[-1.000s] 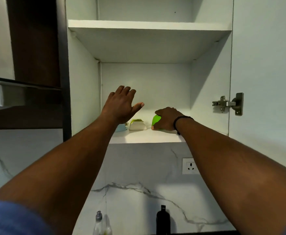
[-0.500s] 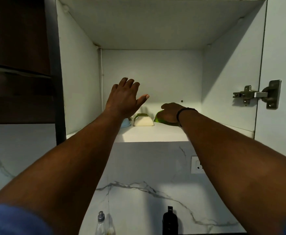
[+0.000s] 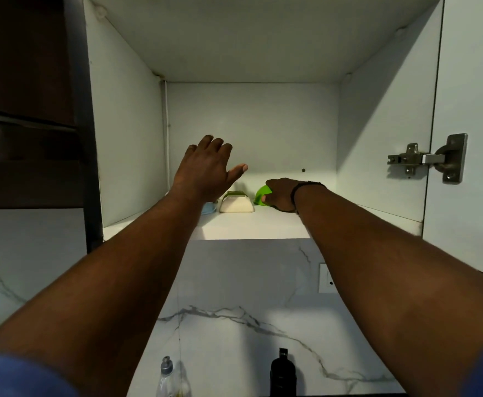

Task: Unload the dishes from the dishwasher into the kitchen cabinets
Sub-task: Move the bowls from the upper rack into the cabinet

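Observation:
An open white wall cabinet fills the view; its lower shelf [image 3: 248, 227] holds the dishes. My right hand [image 3: 280, 194] grips a bright green bowl [image 3: 261, 194] on the shelf, its fingers curled over the bowl's right side. To the left of it sits a cream container with a green rim [image 3: 236, 203], upside down. A pale blue dish [image 3: 209, 208] peeks out behind my left wrist. My left hand [image 3: 206, 173] is raised above these dishes, fingers straight and thumb spread, holding nothing.
The cabinet door [image 3: 475, 138] stands open at the right with a metal hinge [image 3: 426, 159]. A dark wooden unit [image 3: 28, 124] borders the left. Below, a marble backsplash with a wall socket [image 3: 324, 277], a clear bottle [image 3: 167, 376] and a black bottle [image 3: 282, 373].
The view has drawn closer and tilted, so the upper shelf has left the frame. My right hand has pushed the green bowl a little deeper on the shelf. My left hand stays raised.

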